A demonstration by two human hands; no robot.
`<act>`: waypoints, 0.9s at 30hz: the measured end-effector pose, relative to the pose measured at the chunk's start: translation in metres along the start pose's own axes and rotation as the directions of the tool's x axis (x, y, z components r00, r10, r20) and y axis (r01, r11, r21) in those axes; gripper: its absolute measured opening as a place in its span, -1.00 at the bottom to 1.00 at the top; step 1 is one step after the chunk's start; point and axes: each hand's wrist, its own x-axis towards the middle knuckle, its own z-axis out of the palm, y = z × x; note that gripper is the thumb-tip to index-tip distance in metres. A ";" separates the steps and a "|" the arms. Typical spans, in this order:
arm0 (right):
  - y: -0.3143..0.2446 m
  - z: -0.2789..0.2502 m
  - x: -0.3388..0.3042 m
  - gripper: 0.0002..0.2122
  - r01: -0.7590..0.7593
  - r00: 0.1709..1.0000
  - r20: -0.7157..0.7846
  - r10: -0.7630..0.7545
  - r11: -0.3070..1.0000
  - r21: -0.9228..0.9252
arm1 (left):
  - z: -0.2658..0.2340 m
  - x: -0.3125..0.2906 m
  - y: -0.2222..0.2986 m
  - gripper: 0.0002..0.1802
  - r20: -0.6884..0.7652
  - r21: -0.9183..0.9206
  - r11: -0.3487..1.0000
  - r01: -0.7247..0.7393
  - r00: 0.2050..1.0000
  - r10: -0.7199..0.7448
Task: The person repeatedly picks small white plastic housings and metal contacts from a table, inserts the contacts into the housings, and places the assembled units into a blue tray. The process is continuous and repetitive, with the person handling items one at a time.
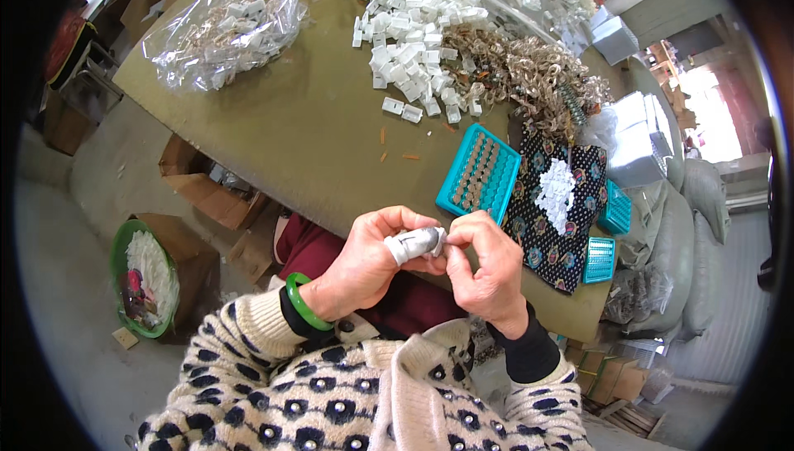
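Note:
Both my hands meet at the table's near edge with fingers closed in a pinch. My left hand [360,265] wears a green bangle [304,302] at the wrist. A white wrapping [411,246] with a grey smudge covers one of its digits, which looks like the thumb. At the tip of this wrapping, both hands pinch a small white piece [441,238], mostly hidden by the fingers. My right hand [490,273] bends its fingers against it from the right. Just beyond them lies a teal tray [499,194] with rows of small round metal parts, several slots unfilled.
White plastic cases [413,12] pile up beyond, beside tangled beige strips [529,70]. A clear bag [227,37] lies far left. White bits [557,194] rest on patterned dark cloth [529,244], near smaller teal trays [600,261]. A green basin [171,277] stands on the floor at left.

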 end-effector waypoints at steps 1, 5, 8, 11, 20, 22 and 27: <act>0.000 0.001 0.001 -0.80 0.030 1.000 -0.002 -0.030 0.998 -0.055 | 0.000 0.000 -0.002 -0.85 -0.009 0.023 1.000 -0.016 1.000 0.016; -0.001 0.004 0.008 -0.79 0.133 0.991 0.027 -0.131 0.976 -0.173 | -0.001 0.001 -0.003 -0.87 -0.021 0.096 0.993 -0.072 0.997 0.075; 0.003 -0.002 0.023 -0.89 0.055 0.990 0.127 -0.053 0.998 -0.011 | -0.005 0.003 0.008 -0.80 0.033 -0.032 0.999 0.029 0.999 -0.028; 0.027 -0.025 0.052 -0.98 -0.232 0.963 0.153 0.223 0.972 0.043 | -0.009 0.009 0.019 -0.71 0.035 -0.165 0.974 0.155 0.988 -0.151; 0.159 -0.008 0.140 -0.76 -0.077 0.996 -0.082 0.040 0.845 -0.529 | -0.018 0.030 0.027 -0.76 -0.077 -0.222 0.965 0.142 0.984 -0.163; 0.166 -0.002 0.142 -0.73 -0.059 0.998 -0.035 0.048 0.856 -0.514 | -0.018 0.030 0.026 -0.82 -0.129 -0.162 0.978 0.130 0.980 -0.151; 0.165 -0.006 0.142 -0.74 -0.202 0.977 0.001 0.212 0.929 -0.310 | -0.019 0.028 0.022 -0.82 -0.086 -0.099 0.992 0.074 0.993 -0.083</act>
